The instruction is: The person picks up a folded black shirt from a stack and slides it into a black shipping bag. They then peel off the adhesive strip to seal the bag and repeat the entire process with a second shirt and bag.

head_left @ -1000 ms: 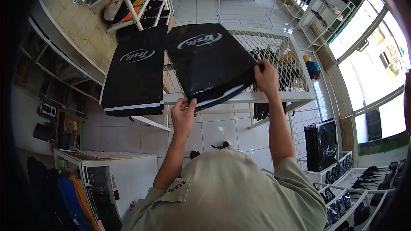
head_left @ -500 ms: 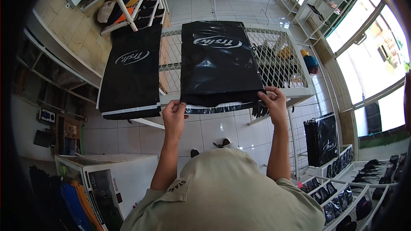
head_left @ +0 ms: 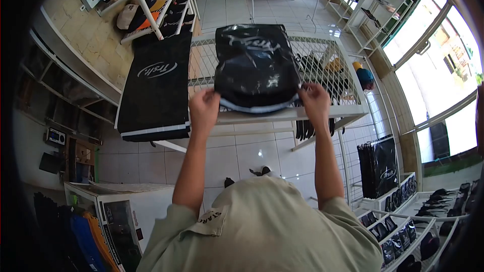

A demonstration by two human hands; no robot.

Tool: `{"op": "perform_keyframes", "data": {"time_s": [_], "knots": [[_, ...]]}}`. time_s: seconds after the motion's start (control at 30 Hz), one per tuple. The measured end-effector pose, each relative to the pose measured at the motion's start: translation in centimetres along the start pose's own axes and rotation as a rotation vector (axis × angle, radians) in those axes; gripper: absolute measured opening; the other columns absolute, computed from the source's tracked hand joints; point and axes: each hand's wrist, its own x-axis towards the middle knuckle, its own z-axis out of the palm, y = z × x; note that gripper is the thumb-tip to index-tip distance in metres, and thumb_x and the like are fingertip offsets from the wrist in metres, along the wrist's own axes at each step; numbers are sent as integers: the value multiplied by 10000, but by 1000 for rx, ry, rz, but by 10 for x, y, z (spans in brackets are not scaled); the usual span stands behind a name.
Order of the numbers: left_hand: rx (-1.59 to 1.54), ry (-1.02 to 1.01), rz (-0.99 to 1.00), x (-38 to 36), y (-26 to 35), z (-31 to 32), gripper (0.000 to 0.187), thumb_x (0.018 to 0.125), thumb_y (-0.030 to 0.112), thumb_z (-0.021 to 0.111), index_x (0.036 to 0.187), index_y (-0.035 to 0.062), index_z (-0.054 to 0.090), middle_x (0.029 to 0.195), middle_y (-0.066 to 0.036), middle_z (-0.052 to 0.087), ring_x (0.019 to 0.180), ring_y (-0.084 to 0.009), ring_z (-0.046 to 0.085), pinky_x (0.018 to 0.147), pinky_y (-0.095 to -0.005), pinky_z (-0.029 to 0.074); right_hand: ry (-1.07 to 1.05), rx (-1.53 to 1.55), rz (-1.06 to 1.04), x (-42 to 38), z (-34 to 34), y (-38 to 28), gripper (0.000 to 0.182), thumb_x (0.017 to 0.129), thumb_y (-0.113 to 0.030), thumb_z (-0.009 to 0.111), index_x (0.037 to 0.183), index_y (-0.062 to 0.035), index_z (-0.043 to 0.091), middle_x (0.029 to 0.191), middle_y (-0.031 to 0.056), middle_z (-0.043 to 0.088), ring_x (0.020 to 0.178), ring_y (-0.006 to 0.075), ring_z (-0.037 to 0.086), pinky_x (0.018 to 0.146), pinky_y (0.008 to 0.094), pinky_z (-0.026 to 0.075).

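Note:
A glossy black plastic mailer bag (head_left: 257, 65) with a white oval logo lies on the white mesh table. Its near edge, with a pale strip, is lifted and bowed between my hands. My left hand (head_left: 204, 108) pinches the near left corner. At the near right corner, my right hand (head_left: 315, 102) grips the same bag. The logo and near edge are blurred by motion. To the left lies a pile of similar black mailer bags (head_left: 156, 90), its near edge showing white strips.
The mesh table (head_left: 348, 65) has dark items under its right side. A rack of caps (head_left: 131, 17) stands at the back left. Black bags (head_left: 378, 168) stand upright at right, beside wire shelves of small goods (head_left: 398, 242). A glass-sided cabinet (head_left: 118, 216) is at lower left.
Both hands have moved forward, away from my body, carrying the bag's near edge with them. The bag now looks shorter and bulged, with its near edge curved. The left pile has stayed put.

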Motion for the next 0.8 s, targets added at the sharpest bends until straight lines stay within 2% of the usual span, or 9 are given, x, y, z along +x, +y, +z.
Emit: {"op": "perform_keyframes", "data": {"time_s": [0.13,0.27,0.3,0.33,0.4,0.43,0.57,0.67,0.8], "knots": [[168,-9,-120,52,-2,12,251,923,165,732,983,-78,727,824,-117,756,734,-147,698,657,-286,523,-62,61,54,35,10,-18,345,865,-160,795,1149,0,682,711,70,688,630,131,673,570,285,520],[65,-2,-166,-10,1,-12,214,894,122,761,939,-84,724,769,-100,741,702,-118,677,646,-268,519,-84,173,154,-15,-27,-11,417,869,-140,801,1219,7,631,735,50,651,632,94,641,536,257,518],[23,-106,-368,-23,11,-20,282,880,114,773,1075,-75,696,836,-104,730,724,-109,673,623,-264,514,-110,245,221,-30,-34,-5,468,856,-144,813,1255,3,618,747,52,645,642,92,635,546,257,517],[30,-111,-387,-39,14,-25,282,880,114,773,1075,-75,696,836,-104,730,724,-109,673,623,-264,514,-116,240,240,-45,-42,2,468,856,-144,813,1255,3,618,747,52,645,642,92,635,546,257,517],[-150,-189,-296,-50,18,-26,468,870,144,786,1260,-49,614,937,-110,706,740,-114,664,586,-258,500,-266,28,159,-50,-55,5,602,808,-177,859,1323,-14,592,774,52,649,681,86,628,590,254,509],[-169,-254,-363,-48,18,-31,664,863,250,814,1388,-30,518,1011,-130,687,746,-123,654,567,-255,488,-324,-41,158,-52,-63,-6,677,776,-267,889,1337,-23,597,809,56,665,718,113,644,638,279,510],[74,-255,-443,-20,34,-31,755,851,459,816,1364,-39,570,940,-131,703,793,-138,665,596,-252,490,-250,-284,61,-22,-72,-29,688,811,-434,840,1313,-19,617,816,95,695,727,183,676,694,330,532],[117,-178,-440,7,15,-13,735,858,458,808,1345,-47,588,905,-133,708,790,-157,673,630,-266,502,-195,-282,77,18,-43,-33,681,843,-495,792,1303,-22,624,840,122,718,793,236,710,739,366,544],[145,-159,-300,16,-1,9,666,900,330,784,1393,-47,541,908,-146,713,783,-174,686,673,-278,521,-198,-449,-36,42,-4,-17,674,881,-533,728,1309,-25,616,854,152,725,884,368,714,816,474,538]]}}
